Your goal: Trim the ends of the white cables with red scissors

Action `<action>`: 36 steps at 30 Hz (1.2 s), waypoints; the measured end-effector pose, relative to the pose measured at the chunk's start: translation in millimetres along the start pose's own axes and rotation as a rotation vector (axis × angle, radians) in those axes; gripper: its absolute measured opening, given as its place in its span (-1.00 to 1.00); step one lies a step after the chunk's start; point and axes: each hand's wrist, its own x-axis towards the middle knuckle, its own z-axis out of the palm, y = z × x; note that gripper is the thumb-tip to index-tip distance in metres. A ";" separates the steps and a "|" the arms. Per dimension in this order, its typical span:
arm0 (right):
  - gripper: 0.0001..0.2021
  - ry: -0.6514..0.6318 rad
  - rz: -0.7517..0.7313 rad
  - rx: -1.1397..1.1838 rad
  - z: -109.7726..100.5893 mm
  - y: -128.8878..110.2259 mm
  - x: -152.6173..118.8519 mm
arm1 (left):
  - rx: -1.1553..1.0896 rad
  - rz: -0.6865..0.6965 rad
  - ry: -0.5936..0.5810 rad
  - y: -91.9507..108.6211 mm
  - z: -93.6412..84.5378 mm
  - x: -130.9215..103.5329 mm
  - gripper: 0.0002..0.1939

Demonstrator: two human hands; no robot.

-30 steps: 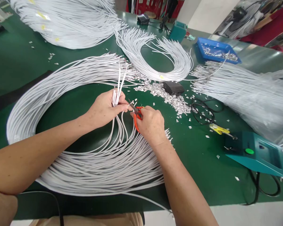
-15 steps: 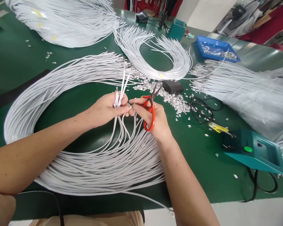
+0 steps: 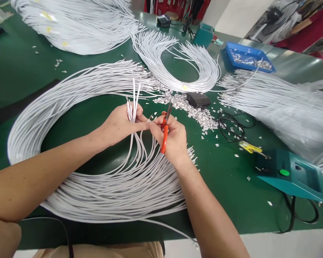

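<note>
Several white cables [image 3: 135,104] stand up out of my left hand [image 3: 123,123], which is closed around them near their ends. My right hand [image 3: 173,138] grips red-handled scissors [image 3: 164,136], their dark blades pointing up and away from me. The fingertips of both hands meet at a cable end, and what exactly they pinch there is partly hidden. Beneath and around my hands lies a large looped bundle of white cables [image 3: 118,193], its near ends partly covered by my right hand and wrist.
Silvery foil scraps [image 3: 201,116] lie in a pile beside a black block [image 3: 198,100]. Behind are a smaller cable coil [image 3: 177,80] and a blue tray [image 3: 227,53]. To the right sit a teal device [image 3: 293,175], yellow-handled snips [image 3: 249,147] and bagged cables [image 3: 271,100].
The scissors have turned in my right hand, and their blades look closer together. My right hand has shifted slightly left, and the cable tops in my left hand have moved left.
</note>
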 end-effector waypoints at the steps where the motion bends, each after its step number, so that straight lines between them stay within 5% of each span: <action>1: -0.76 -0.001 -0.025 0.027 0.4 -1.3 -0.7 | 0.013 -0.003 0.013 0.2 -0.1 0.2 -0.58; 5: -0.72 0.151 0.058 0.140 0.2 0.1 1.5 | 0.034 -0.020 0.037 -0.4 -0.6 0.8 -0.58; 10: -0.85 0.021 0.112 0.121 0.7 7.6 5.3 | 0.028 -0.017 -0.029 0.5 -2.5 0.4 -0.59; 15: -0.85 0.410 -0.040 -0.051 -4.9 12.6 5.3 | -0.094 -0.105 -0.205 3.9 -7.5 3.0 -0.70; 17: -0.84 0.462 -0.142 -0.128 -5.5 13.5 4.1 | -0.118 -0.128 -0.225 2.7 -8.5 4.4 -0.70; 23: -0.81 0.220 -0.076 -0.245 4.2 13.0 -0.6 | -0.135 -0.096 -0.160 -1.1 -5.4 4.2 -0.73; 27: -0.86 0.208 0.039 0.008 0.2 11.8 4.1 | -0.167 -0.082 -0.153 0.8 -2.4 3.1 -0.75; 30: -0.81 0.082 0.130 0.236 -5.2 12.0 9.0 | -0.190 -0.092 -0.182 1.2 -1.8 2.2 -0.73; 36: -0.82 -0.039 0.175 0.371 -2.4 9.4 9.0 | -0.175 -0.046 -0.196 -1.0 -1.1 -1.1 -0.71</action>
